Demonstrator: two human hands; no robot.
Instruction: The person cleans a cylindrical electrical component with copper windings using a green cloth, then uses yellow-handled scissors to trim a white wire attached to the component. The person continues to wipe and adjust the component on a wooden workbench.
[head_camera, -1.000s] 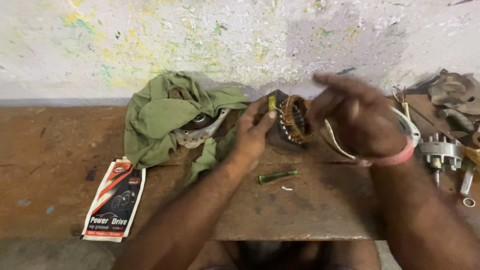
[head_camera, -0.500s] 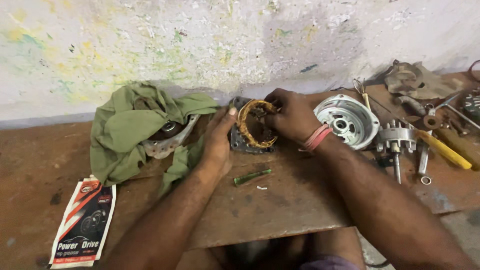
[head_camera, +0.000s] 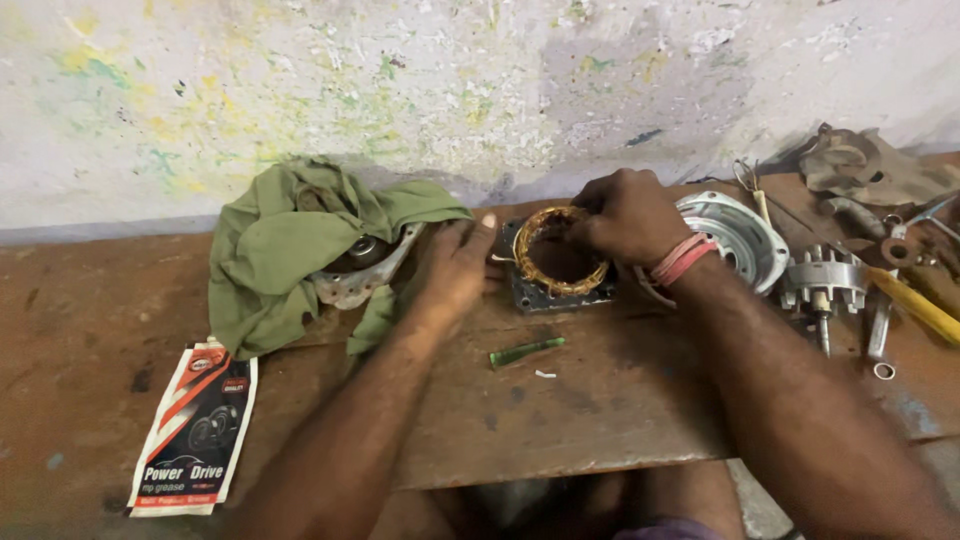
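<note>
A stator with a ring of copper windings (head_camera: 556, 262) lies flat on the rusty bench (head_camera: 600, 400) near the wall. My left hand (head_camera: 455, 262) rests against its left side, fingers bent on the edge. My right hand (head_camera: 625, 215), with red bands on the wrist, grips the ring's right rim from above. A small green stick (head_camera: 527, 351) lies just in front of the stator.
A green cloth (head_camera: 290, 240) covers a metal housing part (head_camera: 355, 275) at the left. A round aluminium cover (head_camera: 740, 240), a rotor (head_camera: 822, 280), a yellow-handled tool (head_camera: 915, 305) and other tools lie at the right. A grease sachet (head_camera: 195, 430) lies front left.
The stator was held up tilted between both hands a second ago; now it lies flat on the bench with both hands still on it.
</note>
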